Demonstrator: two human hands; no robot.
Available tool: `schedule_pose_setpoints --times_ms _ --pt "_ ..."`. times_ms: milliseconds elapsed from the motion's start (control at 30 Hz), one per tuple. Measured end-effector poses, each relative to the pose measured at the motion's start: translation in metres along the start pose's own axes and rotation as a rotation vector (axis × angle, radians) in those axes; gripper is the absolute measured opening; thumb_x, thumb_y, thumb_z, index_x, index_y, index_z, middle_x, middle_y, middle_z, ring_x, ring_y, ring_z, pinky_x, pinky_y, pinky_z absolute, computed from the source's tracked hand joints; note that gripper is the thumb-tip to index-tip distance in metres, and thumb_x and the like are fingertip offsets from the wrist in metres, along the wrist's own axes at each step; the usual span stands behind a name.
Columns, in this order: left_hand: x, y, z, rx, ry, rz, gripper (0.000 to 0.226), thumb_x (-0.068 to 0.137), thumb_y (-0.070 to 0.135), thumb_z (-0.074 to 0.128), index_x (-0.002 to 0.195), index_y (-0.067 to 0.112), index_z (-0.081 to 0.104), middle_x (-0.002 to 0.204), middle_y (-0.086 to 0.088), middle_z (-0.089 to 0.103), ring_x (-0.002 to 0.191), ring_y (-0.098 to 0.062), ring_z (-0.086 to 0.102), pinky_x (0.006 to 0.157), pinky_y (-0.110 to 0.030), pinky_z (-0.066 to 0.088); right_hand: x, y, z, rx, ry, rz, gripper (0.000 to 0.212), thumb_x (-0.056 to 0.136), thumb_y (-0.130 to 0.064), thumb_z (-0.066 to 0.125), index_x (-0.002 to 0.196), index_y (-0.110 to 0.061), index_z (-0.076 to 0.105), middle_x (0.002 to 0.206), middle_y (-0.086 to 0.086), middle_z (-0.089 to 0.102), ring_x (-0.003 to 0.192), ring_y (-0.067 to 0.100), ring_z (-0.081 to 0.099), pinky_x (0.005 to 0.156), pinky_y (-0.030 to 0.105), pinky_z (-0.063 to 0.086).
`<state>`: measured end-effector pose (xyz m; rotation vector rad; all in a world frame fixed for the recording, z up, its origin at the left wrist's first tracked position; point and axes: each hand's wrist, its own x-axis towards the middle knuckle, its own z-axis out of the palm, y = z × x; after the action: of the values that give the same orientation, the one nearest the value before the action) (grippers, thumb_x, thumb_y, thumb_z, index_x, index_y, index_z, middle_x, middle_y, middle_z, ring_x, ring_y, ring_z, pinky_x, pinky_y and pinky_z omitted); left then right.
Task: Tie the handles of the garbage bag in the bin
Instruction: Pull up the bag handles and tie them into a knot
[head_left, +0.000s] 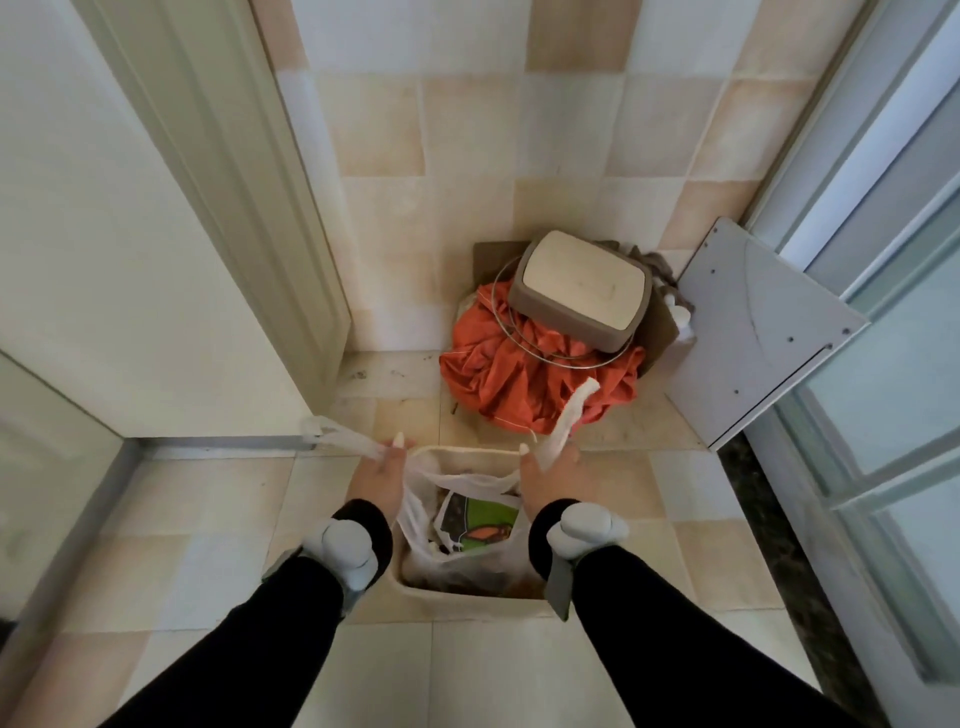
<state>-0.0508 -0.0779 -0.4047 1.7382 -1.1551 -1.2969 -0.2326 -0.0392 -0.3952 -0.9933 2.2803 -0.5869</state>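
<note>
Head view: left hand (378, 475), right hand (550, 475) fingers clench bag handles (569, 415) above bin (467, 597) rim.

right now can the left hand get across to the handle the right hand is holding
Probably yes: the left hand and right hand sit apart over the open bin, nothing between them, though it already grips its own handle.

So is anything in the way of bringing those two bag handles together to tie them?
Nothing visible. The left hand holds the left handle, the right hand holds the right handle, and only the open garbage bag lies between them.
</note>
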Motion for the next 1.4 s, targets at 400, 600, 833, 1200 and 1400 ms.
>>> schedule_pose_setpoints --times_ms 400,600,833,1200,1400 --pt "0.039 -0.007 0.031 -0.459 -0.128 0.051 0.038 0.098 0.025 0.033 0.069 0.013 0.054 0.042 0.002 0.062 0.052 -0.018 0.061 0.077 -0.040 0.052 0.041 -0.005 0.042 0.304 -0.027 -0.391 0.024 0.095 -0.033 0.040 0.097 -0.020 0.060 0.093 0.000 0.071 0.086 0.020 0.063 0.074 0.028 0.042" --pt "0.037 0.000 0.032 -0.397 -0.174 0.131 0.031 0.100 0.023 0.029 0.080 0.010 0.049 0.032 0.003 0.047 0.028 -0.006 0.040 0.036 -0.019 0.044 0.037 -0.016 0.048 0.719 -0.094 -0.303 0.026 0.097 -0.029 0.042 0.080 -0.014 0.054 0.038 -0.003 0.051 0.030 0.007 0.049 0.039 0.019 0.046" --pt "0.041 0.000 0.027 -0.400 -0.297 0.128 0.039 0.099 0.028 0.029 0.068 0.011 0.045 0.032 0.006 0.038 0.028 -0.007 0.033 0.035 -0.018 0.035 0.049 -0.015 0.049 0.419 -0.156 -0.292 0.047 0.092 -0.053 0.038 0.067 -0.018 0.057 0.052 -0.003 0.046 0.049 0.017 0.045 0.060 0.031 0.040" --pt "0.043 0.018 0.019 -0.387 -0.329 0.134 0.042 0.099 0.032 0.031 0.066 0.012 0.046 0.032 0.007 0.036 0.029 -0.006 0.031 0.036 -0.020 0.034 0.047 -0.030 0.052 0.068 -0.315 -0.399 0.033 0.095 -0.011 0.033 0.112 0.006 0.056 0.091 0.013 0.048 0.079 0.023 0.047 0.076 0.037 0.042" --pt "0.034 0.050 0.021 -0.422 -0.409 0.196 0.042 0.100 0.033 0.027 0.064 0.014 0.039 0.032 0.009 0.034 0.029 -0.005 0.028 0.039 -0.019 0.031 0.044 -0.021 0.050 -0.062 -0.234 -0.459 0.027 0.094 -0.029 0.035 0.093 -0.020 0.060 0.096 0.008 0.064 0.094 0.026 0.057 0.083 0.032 0.039"
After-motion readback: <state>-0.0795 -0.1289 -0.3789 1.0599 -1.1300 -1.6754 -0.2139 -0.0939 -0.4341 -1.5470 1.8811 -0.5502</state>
